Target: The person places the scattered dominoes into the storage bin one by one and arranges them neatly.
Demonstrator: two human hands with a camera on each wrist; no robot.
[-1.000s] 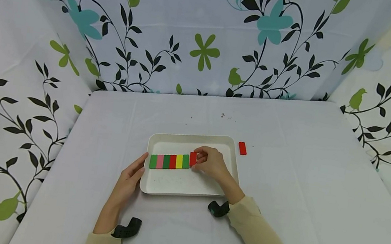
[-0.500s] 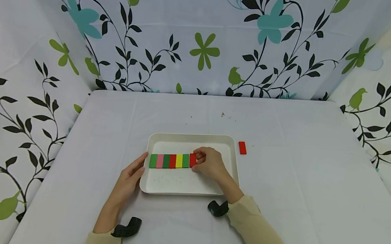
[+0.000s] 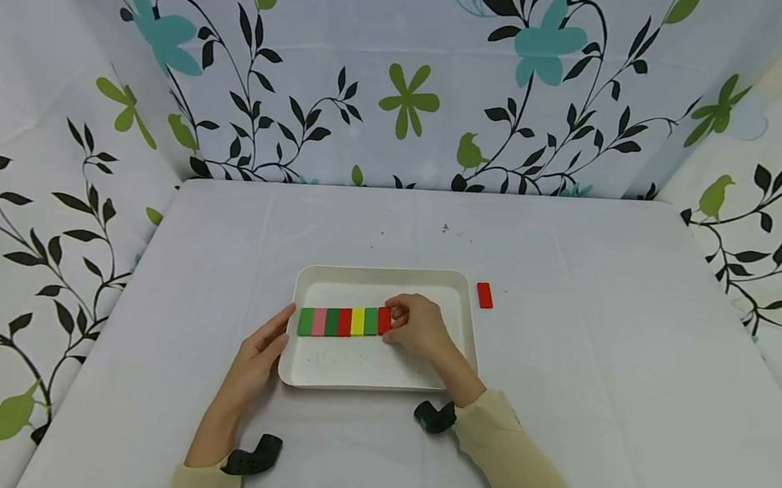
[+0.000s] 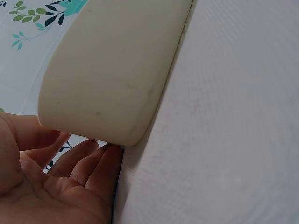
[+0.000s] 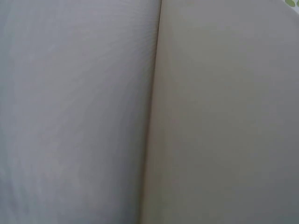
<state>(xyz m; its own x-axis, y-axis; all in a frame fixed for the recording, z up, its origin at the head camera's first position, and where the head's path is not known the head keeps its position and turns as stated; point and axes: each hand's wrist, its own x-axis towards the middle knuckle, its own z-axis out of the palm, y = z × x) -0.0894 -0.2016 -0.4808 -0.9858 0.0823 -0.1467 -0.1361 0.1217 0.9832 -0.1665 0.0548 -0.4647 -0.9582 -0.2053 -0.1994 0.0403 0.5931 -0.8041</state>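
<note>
A row of coloured tiles, green, pink, dark green, red [image 3: 345, 322], yellow and green, lies in a shallow white tray [image 3: 409, 373]. At the right end of this row, my right hand [image 3: 422, 329] pinches another red tile [image 3: 384, 320] between thumb and fingers. That tile stands right up against the last green tile [image 3: 370, 321]. My left hand [image 3: 258, 355] rests against the tray's left end. In the left wrist view its fingers [image 4: 96, 165] reach the tray's end wall [image 4: 105, 93]. The right wrist view shows only the tray's side wall [image 5: 219, 121] and cloth, with no hand.
One more red tile [image 3: 484, 295] lies on the white cloth [image 3: 601, 309], just outside the tray's upper right corner. Dark crumbs [image 3: 445, 229] are scattered behind the tray. Leaf-patterned curtains [image 3: 360, 45] enclose the table at the back and sides.
My right hand has brought the red tile slightly left, closing the narrow gap to the green tile. The left hand and the tray have stayed in place.
</note>
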